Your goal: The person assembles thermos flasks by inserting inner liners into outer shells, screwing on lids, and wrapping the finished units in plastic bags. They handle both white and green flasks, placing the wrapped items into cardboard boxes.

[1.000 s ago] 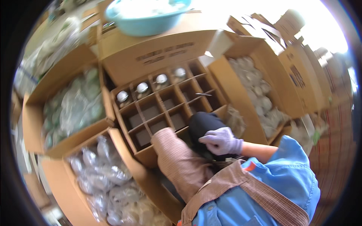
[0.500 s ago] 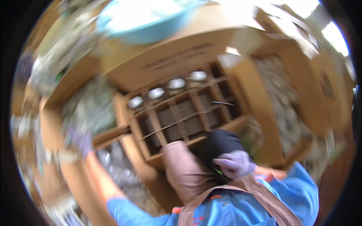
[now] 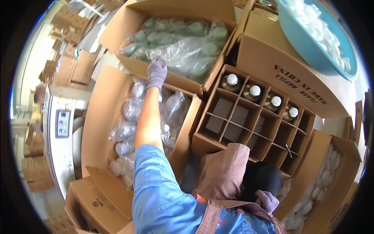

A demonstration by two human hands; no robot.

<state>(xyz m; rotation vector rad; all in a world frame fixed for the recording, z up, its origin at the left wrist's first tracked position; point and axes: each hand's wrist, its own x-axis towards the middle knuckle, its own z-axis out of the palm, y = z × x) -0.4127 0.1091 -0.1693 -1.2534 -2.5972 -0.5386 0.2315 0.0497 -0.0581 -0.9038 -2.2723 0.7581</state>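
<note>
The gloved left hand (image 3: 157,73) is presenting its back to the view and pointing away from the body; its closure, and whether it is gripping anything, cannot be told. Clear plastic (image 3: 181,50) is lying just beyond and rightward, its longer dimension running roughly left to right over wrapped greenish glassware (image 3: 210,49) inside the carton (image 3: 175,9). The right hand (image 3: 267,201) is resting well apart, beside the dark knee (image 3: 261,180).

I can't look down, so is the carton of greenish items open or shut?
Open: no flap covers the carton, and the greenish items show inside under clear plastic, near the left hand.
</note>
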